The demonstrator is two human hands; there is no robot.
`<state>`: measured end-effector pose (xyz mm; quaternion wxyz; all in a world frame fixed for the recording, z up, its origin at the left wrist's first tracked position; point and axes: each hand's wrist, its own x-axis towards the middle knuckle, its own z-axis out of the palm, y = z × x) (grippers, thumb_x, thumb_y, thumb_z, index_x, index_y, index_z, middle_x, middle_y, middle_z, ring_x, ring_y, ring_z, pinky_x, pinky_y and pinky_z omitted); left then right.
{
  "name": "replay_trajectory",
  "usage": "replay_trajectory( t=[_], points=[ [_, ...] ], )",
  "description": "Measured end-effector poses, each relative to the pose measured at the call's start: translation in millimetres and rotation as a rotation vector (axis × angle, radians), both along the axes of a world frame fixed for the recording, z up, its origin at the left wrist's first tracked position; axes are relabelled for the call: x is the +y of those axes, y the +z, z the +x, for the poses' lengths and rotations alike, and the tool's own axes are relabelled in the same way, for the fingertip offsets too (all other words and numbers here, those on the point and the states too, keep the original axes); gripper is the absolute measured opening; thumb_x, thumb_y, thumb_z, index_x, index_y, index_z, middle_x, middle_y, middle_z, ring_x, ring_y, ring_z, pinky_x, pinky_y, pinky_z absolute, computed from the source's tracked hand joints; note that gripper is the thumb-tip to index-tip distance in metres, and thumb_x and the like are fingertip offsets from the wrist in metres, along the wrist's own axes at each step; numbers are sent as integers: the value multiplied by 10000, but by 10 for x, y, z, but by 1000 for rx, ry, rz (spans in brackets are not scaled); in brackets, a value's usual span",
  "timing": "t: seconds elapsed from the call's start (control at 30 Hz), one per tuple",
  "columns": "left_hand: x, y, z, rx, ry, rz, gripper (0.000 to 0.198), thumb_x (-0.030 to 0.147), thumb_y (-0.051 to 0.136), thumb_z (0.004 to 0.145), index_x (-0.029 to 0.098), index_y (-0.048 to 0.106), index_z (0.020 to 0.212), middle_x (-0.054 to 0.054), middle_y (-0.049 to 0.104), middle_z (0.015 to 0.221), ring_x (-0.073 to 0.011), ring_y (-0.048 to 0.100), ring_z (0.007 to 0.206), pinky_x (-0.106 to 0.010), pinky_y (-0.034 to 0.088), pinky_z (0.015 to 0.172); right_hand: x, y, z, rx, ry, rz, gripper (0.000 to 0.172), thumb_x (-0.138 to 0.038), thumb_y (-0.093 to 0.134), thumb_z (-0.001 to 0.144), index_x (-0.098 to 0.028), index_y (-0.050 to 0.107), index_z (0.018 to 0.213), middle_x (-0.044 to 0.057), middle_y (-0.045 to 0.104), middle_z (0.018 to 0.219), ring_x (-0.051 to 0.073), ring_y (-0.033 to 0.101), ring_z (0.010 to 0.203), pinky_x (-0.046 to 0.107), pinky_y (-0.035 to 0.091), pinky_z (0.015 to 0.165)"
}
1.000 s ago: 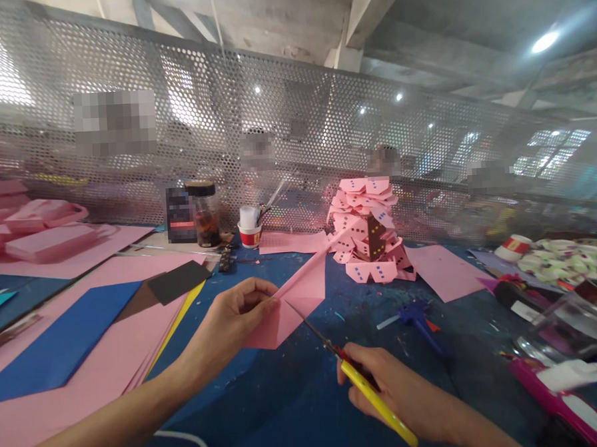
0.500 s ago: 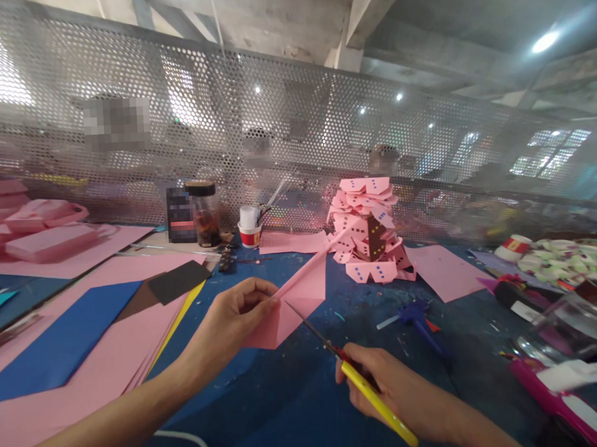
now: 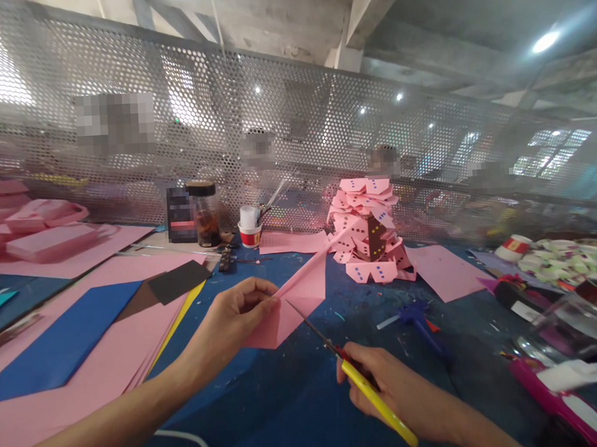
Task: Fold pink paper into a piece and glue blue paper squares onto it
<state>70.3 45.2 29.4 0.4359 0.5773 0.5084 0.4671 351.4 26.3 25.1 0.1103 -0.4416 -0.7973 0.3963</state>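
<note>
My left hand (image 3: 231, 320) is closed in a pinch on a folded pink paper sheet (image 3: 295, 297), holding it up above the blue table (image 3: 297, 397). My right hand (image 3: 392, 389) grips yellow-handled scissors (image 3: 359, 377). Their thin blades reach up and left to the paper's lower edge, close to my left fingertips. A narrow pink strip of the same sheet runs up and to the right toward the paper pile.
A heap of small pink folded pieces with dots (image 3: 369, 230) stands behind. Pink, blue and black sheets (image 3: 78, 328) lie at left. A jar (image 3: 205, 214) and a paper cup (image 3: 250, 234) stand by the perforated metal screen (image 3: 293, 130). A blue tool (image 3: 413, 314) and clutter lie at right.
</note>
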Motion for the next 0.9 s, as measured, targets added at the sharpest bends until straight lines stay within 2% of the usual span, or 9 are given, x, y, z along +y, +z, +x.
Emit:
replay_trajectory(
  t=[0.3, 0.9],
  points=[
    [25, -32, -1, -14, -9, -10, 319, 512, 645, 868, 209, 654, 966, -4, 682, 767, -138, 538, 617, -215, 372, 529, -6, 61, -21, -16, 13, -16, 100, -133, 588, 814, -189, 578, 896, -52, 555, 718, 93, 453, 614, 208, 290, 536],
    [6, -2, 6, -24, -13, -23, 359, 536, 661, 852, 193, 653, 955, -14, 674, 764, -136, 538, 620, -218, 370, 532, 9, -33, -4, 30, 5, -49, 87, -110, 550, 831, -190, 559, 864, -58, 534, 691, 80, 440, 586, 184, 286, 496]
  ],
)
